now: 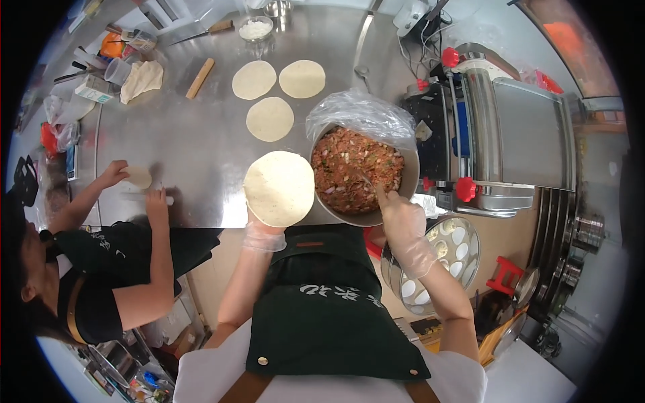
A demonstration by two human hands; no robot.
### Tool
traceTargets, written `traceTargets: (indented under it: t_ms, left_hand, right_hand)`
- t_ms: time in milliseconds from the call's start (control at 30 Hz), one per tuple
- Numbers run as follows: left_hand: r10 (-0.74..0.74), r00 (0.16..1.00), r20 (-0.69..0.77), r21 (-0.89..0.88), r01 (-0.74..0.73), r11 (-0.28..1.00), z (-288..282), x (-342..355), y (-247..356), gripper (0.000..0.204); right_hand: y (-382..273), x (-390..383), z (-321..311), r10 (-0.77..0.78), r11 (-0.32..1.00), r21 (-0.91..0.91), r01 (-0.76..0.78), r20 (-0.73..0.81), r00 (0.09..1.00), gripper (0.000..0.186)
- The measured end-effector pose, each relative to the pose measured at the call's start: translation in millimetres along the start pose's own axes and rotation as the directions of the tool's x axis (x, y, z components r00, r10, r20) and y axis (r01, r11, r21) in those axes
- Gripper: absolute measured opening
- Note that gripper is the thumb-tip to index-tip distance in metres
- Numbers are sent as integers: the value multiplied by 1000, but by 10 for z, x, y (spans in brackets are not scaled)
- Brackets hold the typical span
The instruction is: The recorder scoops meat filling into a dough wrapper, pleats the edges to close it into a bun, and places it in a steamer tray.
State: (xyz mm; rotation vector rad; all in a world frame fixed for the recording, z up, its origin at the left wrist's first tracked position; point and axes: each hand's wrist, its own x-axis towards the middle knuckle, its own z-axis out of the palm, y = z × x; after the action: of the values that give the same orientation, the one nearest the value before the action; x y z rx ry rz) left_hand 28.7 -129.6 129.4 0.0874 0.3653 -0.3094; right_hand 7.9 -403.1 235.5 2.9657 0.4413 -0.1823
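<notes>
Now the right hand point(402, 218) pinches what looks like a thin metal utensil point(367, 180) in reddish minced filling point(346, 164) inside a round steel bowl point(412, 164); just left, the left hand point(257, 227), fingers hidden, supports a pale round dough sheet point(279, 189). Best keep it level! Farther out, 3 smaller pale dough discs point(270, 119).

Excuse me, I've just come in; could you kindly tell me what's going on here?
The person's gloved left hand supports a large dough round. Their gloved right hand is at the chopped filling in a bowl; whether it grips a utensil is hard to tell. Three more rounds lie flat on the steel table. At the left, a co-worker handles a smaller dough piece.
</notes>
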Motion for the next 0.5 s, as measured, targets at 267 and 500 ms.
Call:
traceTargets:
  t_ms: [267, 500]
  left_hand:
    - [-244, 966, 85, -106, 252, 962, 120, 46, -128, 55]
    - [-269, 959, 90, -61, 275, 960, 250, 39, -56, 54]
  right_hand:
    - [-213, 122, 354, 73, 966, 252, -56, -60, 995, 44]
    - [-135, 39, 226, 281, 891, 335, -306, 123, 952, 40]
